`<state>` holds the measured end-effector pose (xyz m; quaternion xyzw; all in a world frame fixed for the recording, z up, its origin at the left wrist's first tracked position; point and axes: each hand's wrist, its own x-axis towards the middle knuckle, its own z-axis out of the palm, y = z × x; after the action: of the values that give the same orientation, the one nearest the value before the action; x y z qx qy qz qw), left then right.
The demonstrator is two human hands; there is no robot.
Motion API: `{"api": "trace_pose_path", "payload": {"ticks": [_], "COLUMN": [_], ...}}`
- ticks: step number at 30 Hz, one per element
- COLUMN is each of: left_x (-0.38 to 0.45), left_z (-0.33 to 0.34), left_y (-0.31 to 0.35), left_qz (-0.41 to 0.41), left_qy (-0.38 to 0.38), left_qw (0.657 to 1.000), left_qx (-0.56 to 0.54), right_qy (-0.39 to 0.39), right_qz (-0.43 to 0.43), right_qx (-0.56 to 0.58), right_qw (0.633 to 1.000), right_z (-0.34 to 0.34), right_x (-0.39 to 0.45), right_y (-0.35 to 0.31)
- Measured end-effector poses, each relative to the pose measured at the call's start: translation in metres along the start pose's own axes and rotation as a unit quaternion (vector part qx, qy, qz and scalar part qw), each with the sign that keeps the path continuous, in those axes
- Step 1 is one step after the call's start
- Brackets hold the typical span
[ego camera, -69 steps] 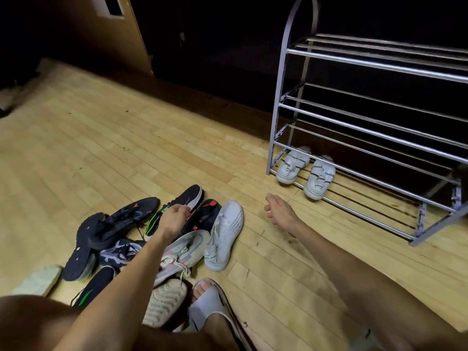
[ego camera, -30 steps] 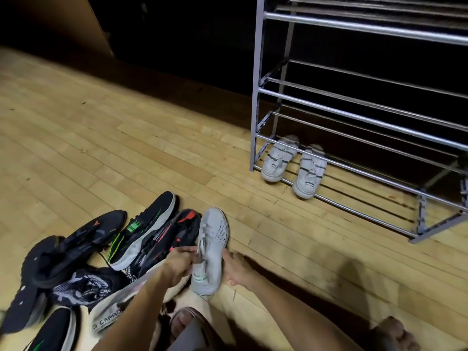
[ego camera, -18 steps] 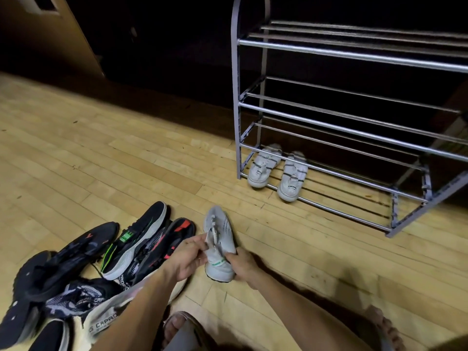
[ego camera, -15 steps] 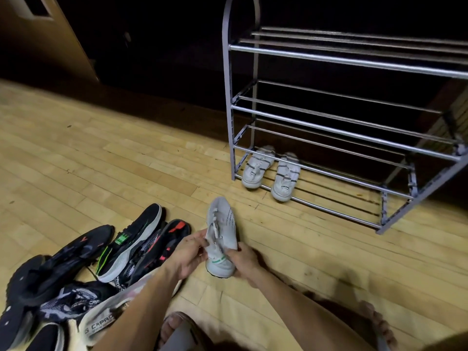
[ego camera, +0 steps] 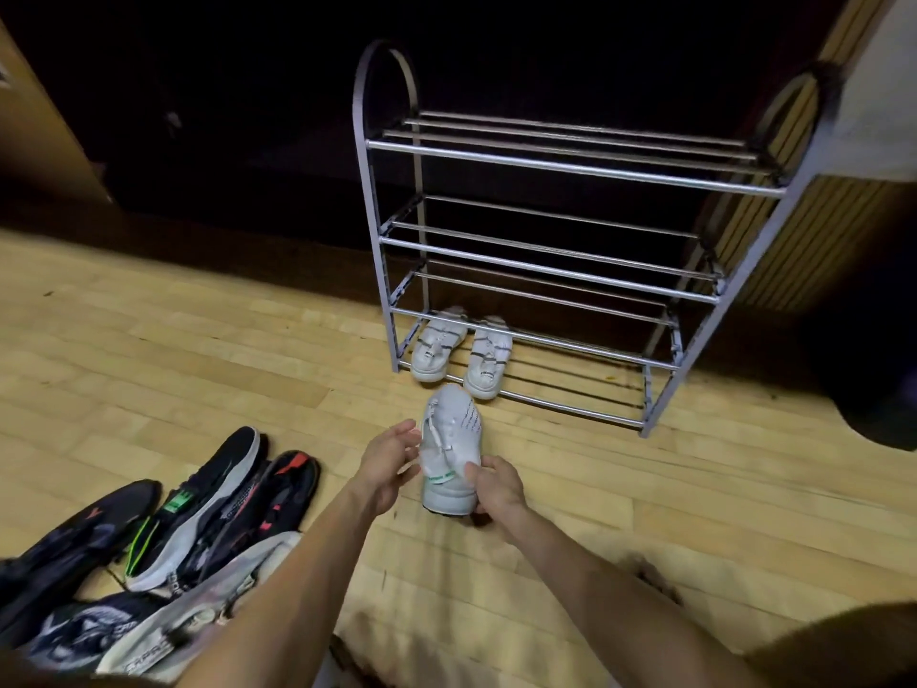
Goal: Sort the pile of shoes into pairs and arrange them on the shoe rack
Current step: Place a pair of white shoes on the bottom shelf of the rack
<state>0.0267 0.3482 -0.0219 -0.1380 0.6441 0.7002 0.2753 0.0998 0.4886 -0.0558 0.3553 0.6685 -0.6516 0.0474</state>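
A white sneaker with a green heel tab [ego camera: 451,439] is held above the wooden floor, toe pointing toward the rack. My right hand [ego camera: 491,486] grips its heel end. My left hand [ego camera: 389,461] sits at the shoe's left side with relaxed fingers, touching it or just off it. The grey metal shoe rack [ego camera: 556,250] stands ahead; a pair of white shoes [ego camera: 461,350] sits at the left end of its bottom shelf. The pile of shoes [ego camera: 173,538] lies at the lower left: black sneakers with green and red accents and a light grey one.
The rack's upper shelves hold nothing, and the right part of the bottom shelf is bare. A dark wall runs behind the rack. A wooden panel [ego camera: 30,141] stands at the far left. A dark object [ego camera: 883,414] lies on the floor at the right.
Both hands took the white sneaker from the pile and carried it up and right toward the rack. My left hand's fingers have loosened from it. The view has swung toward the rack.
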Motion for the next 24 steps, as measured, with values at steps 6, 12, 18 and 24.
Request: {"api": "trace_pose_path", "payload": {"ticks": [6,12,18,24], "left_x": [-0.009,0.011,0.039,0.068], "left_z": [0.025,0.061,0.111,0.161], "left_y": [0.009,-0.001,-0.015,-0.026], "left_qz": [-0.008,-0.035,-0.042,-0.05], "left_qy": [-0.016,-0.083,-0.111,-0.108], "left_qw": [1.0,0.996,0.99,0.985], "left_qx": [0.021,0.017,0.081,0.122], "right_qy": [0.051,0.057,0.067,0.078], "right_qz": [-0.002,-0.011,-0.019,-0.022], "right_qx": [0.095,0.103,0.086,0.066], "right_qw": [0.994,0.993,0.994,0.995], "right_z": [-0.016,-0.047,-0.083,-0.118], "right_x": [0.003,0.044,0.085,0.121], "right_y": [-0.011,-0.007,0.014,0.024]}}
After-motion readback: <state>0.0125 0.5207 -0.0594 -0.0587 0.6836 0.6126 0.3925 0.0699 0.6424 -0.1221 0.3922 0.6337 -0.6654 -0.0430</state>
